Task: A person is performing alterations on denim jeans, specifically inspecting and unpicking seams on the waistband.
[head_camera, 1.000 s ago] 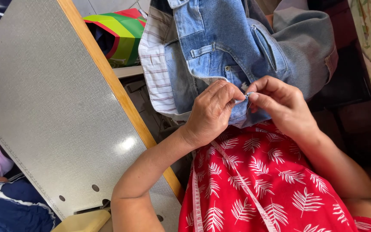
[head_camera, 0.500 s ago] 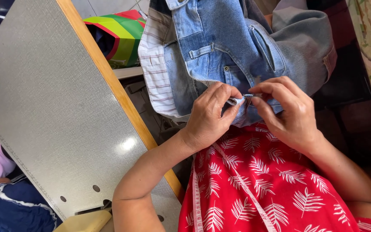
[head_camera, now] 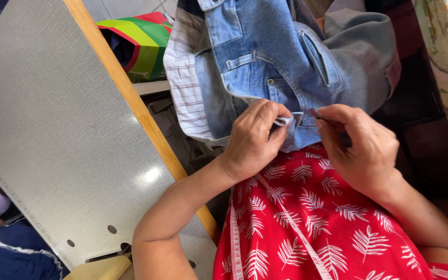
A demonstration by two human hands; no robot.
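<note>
Head view, looking down at my lap. My left hand (head_camera: 252,140) pinches a fold of the jeans (head_camera: 265,57) at the waistband edge, thumb and forefinger closed tight on a small pale tab of cloth. My right hand (head_camera: 361,148) is closed around a thin dark tool (head_camera: 320,115), its tip just beside the pinched fold; whether it is a needle or a picker I cannot tell. The jeans hang from above and rest against my red dress (head_camera: 312,223), their striped pocket lining (head_camera: 185,78) turned out to the left. A tape measure (head_camera: 234,243) lies over the dress. The grey table (head_camera: 42,135) with its wooden edge stands to my left, and a bright green and red bag (head_camera: 138,41) sits beyond it.

Risks, as I judge them: the tool tip points toward my left fingertips, which are almost touching it, so a slip through the thick denim could prick them. The pinch covers very little cloth; if it loosens, the weight of the hanging jeans could pull the fold away and spoil the placement. The tip could also catch the dress beneath, since the denim lies directly on it.
</note>
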